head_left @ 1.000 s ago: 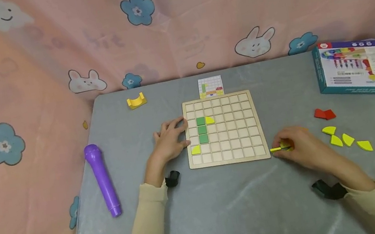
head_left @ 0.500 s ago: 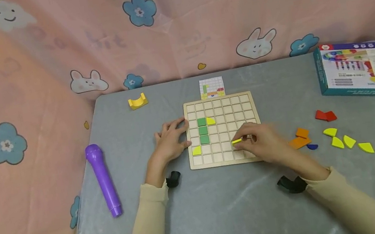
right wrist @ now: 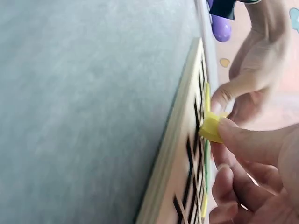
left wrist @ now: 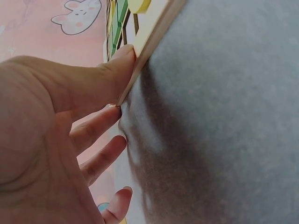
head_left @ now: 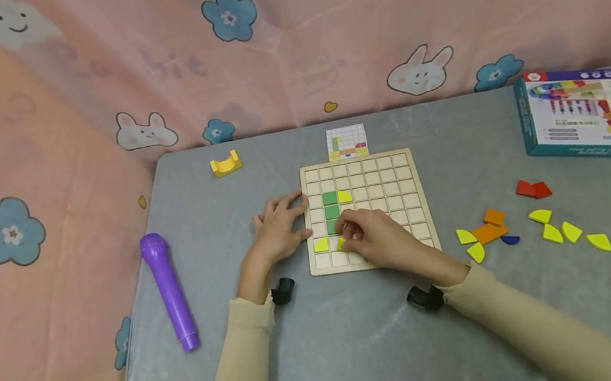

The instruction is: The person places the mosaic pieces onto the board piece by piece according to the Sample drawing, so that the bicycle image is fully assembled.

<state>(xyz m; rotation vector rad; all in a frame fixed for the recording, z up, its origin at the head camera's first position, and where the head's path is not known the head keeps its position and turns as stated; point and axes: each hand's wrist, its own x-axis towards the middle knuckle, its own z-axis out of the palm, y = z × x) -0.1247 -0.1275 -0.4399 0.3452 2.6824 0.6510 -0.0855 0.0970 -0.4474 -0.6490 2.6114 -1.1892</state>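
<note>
A wooden grid board (head_left: 406, 218) lies on the grey table, with a column of green square tiles (head_left: 331, 211) and yellow quarter-round tiles (head_left: 321, 244) set in its cells. My right hand (head_left: 382, 238) is over the lower left of the board and pinches a yellow tile (right wrist: 211, 127) between thumb and fingers. That tile is tilted just above the grid in the right wrist view; its far side is hidden. My left hand (head_left: 276, 232) rests by the board's left edge, its thumb (left wrist: 117, 65) and fingertips touching the rim and its fingers loosely spread.
Loose yellow (head_left: 552, 233), orange (head_left: 489, 232), red (head_left: 533, 188) and dark blue (head_left: 510, 239) pieces lie right of the board. A pattern card (head_left: 346, 142) sits behind it. A purple microphone (head_left: 170, 292), yellow arch block (head_left: 226, 164) and box (head_left: 600, 117) stand around.
My right hand has moved left from beside the board to its lower left cells, carrying the yellow tile. Orange, blue and two yellow pieces came into sight behind it. My left hand has stayed put.
</note>
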